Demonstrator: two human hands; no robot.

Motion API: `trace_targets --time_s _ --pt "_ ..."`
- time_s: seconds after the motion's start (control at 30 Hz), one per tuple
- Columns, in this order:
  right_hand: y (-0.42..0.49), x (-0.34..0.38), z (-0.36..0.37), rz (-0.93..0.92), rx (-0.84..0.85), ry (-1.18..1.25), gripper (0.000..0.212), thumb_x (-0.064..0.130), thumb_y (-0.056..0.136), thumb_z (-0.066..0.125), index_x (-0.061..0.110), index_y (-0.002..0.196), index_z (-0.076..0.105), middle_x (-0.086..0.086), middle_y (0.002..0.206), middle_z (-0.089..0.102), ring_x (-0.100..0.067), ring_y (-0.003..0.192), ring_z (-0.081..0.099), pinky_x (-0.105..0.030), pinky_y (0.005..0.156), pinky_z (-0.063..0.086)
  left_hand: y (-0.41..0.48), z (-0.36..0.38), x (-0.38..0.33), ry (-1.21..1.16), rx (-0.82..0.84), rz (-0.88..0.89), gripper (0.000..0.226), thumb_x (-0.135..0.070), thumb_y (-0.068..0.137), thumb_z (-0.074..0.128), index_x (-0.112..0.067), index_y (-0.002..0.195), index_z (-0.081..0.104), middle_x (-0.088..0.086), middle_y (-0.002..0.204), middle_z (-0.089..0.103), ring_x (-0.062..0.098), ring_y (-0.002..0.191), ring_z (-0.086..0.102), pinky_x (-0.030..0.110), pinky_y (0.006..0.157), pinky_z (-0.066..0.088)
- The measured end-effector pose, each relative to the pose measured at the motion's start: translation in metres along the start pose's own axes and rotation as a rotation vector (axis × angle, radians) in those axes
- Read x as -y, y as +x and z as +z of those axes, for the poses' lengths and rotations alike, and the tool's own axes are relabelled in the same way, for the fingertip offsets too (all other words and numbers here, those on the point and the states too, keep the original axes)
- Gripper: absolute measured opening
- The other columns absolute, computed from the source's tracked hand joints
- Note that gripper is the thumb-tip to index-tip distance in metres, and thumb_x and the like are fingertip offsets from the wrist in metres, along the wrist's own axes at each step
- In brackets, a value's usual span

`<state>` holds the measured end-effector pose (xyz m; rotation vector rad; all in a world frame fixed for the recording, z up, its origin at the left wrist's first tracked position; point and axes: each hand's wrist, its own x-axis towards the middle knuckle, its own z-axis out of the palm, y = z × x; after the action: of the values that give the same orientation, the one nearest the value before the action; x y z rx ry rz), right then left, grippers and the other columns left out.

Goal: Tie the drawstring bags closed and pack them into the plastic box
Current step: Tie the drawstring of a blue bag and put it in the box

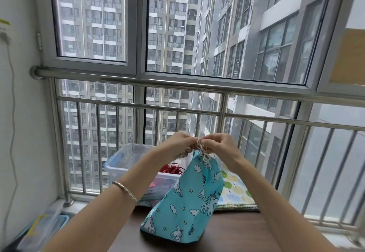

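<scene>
A: Hands, quick?
B: Left hand (pixel 178 145) and right hand (pixel 219 146) are both raised over the bag mouth. Fingers are curled and each hand pinches the cream drawstring (pixel 203 153). The fingertips nearly meet. There is a silver bracelet (pixel 125 190) on the left wrist.

A: The bag?
B: The blue unicorn-print bag (pixel 187 202) stands on the dark table (pixel 237 232), base down, leaning a bit right. The neck is gathered tight and the cord is looped around it. I can't tell if a knot is finished.

A: The box?
B: The clear plastic box (pixel 126 159) is behind the bag, to the left, against the steel railing (pixel 177 83). A red bag (pixel 172 168) lies inside, partly hidden by the left forearm.

A: Anything else?
B: A green dotted fabric piece (pixel 235 190) lies flat just right of the blue bag and touches it. Whether it's a bag is unclear. There is a blurry clear container (pixel 43 226) low at the left.
</scene>
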<state>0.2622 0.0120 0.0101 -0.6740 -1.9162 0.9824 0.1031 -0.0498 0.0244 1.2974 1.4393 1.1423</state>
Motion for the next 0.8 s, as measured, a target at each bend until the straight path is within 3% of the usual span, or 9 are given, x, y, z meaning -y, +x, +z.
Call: trace_targets --time_s 0.1,0.2,0.3,0.37,0.43,0.5,0.57,0.67,0.8 --pt "-0.002 0.002 0.000 -0.020 0.022 -0.023 0.014 0.020 0.081 0.076 0.007 0.086 0.076 -0.008 0.076 0.074 -0.016 0.067 0.068 -0.023 0.066 0.054 -0.003 0.000 -0.003 -0.012 0.017 -0.002 0.035 -0.028 0.093 0.058 0.006 0.101 0.064 0.001 0.065 0.058 0.007 0.049 0.040 0.015 0.045 0.030" --pt "-0.001 0.000 -0.007 0.043 0.018 0.096 0.007 0.011 0.086 0.068 0.004 0.084 0.069 -0.010 0.077 0.070 -0.018 0.071 0.067 -0.026 0.070 0.054 -0.007 -0.004 -0.003 0.111 0.006 0.035 0.046 -0.049 0.086 0.059 -0.006 0.096 0.068 -0.004 0.057 0.052 0.006 0.045 0.034 0.015 0.044 0.028" --pt "-0.002 -0.008 -0.022 0.128 0.022 0.142 0.006 0.004 0.088 0.062 0.000 0.084 0.064 -0.012 0.080 0.066 -0.020 0.076 0.064 -0.032 0.077 0.055 -0.012 -0.016 0.000 0.311 -0.021 0.073 0.034 -0.056 0.080 0.063 -0.025 0.069 0.071 -0.009 0.045 0.035 0.007 0.041 0.024 0.017 0.044 0.025" --pt "-0.007 -0.014 -0.035 0.161 -0.018 0.169 0.009 0.004 0.091 0.057 -0.003 0.088 0.062 -0.013 0.082 0.065 -0.021 0.077 0.063 -0.030 0.075 0.054 -0.012 -0.031 0.007 0.339 -0.057 0.108 0.037 -0.052 0.078 0.068 -0.023 0.055 0.066 -0.010 0.041 0.031 0.008 0.041 0.022 0.018 0.047 0.026" --pt "-0.012 -0.018 -0.047 0.174 -0.061 0.178 0.012 0.004 0.092 0.056 -0.006 0.090 0.062 -0.014 0.080 0.063 -0.021 0.074 0.060 -0.026 0.070 0.052 -0.012 -0.045 0.015 0.324 -0.088 0.124 0.031 -0.052 0.076 0.069 -0.023 0.066 0.074 -0.006 0.046 0.039 0.007 0.039 0.021 0.018 0.051 0.030" --pt "-0.014 -0.019 -0.051 0.183 -0.032 0.167 0.013 0.006 0.091 0.058 -0.007 0.092 0.062 -0.014 0.078 0.064 -0.021 0.071 0.060 -0.024 0.066 0.051 -0.012 -0.052 0.020 0.330 -0.084 0.129 0.034 -0.057 0.074 0.067 -0.025 0.079 0.077 0.007 0.073 0.054 0.006 0.037 0.020 0.017 0.055 0.036" --pt "-0.014 -0.017 -0.047 0.184 0.008 0.162 0.015 0.008 0.092 0.058 -0.007 0.094 0.061 -0.016 0.080 0.066 -0.020 0.070 0.063 -0.023 0.064 0.052 -0.012 -0.048 0.020 0.315 -0.090 0.130 0.036 -0.058 0.074 0.065 -0.023 0.077 0.076 0.016 0.085 0.057 0.008 0.042 0.023 0.011 0.050 0.037" --pt "-0.011 -0.012 -0.040 0.198 0.034 0.191 0.017 0.010 0.092 0.058 -0.006 0.096 0.060 -0.022 0.089 0.067 -0.025 0.072 0.067 -0.026 0.064 0.055 -0.016 -0.021 0.018 0.324 0.043 0.114 0.040 -0.052 0.080 0.062 -0.013 0.091 0.067 0.006 0.081 0.060 0.009 0.059 0.042 0.014 0.054 0.037" --pt "-0.011 -0.006 -0.036 0.189 0.045 0.157 0.017 0.012 0.092 0.058 -0.005 0.096 0.059 -0.020 0.090 0.067 -0.024 0.074 0.068 -0.030 0.067 0.057 -0.011 0.016 0.027 0.445 0.172 0.106 0.026 -0.031 0.084 0.070 -0.010 0.100 0.064 0.008 0.099 0.072 0.021 0.089 0.070 0.033 0.079 0.059"
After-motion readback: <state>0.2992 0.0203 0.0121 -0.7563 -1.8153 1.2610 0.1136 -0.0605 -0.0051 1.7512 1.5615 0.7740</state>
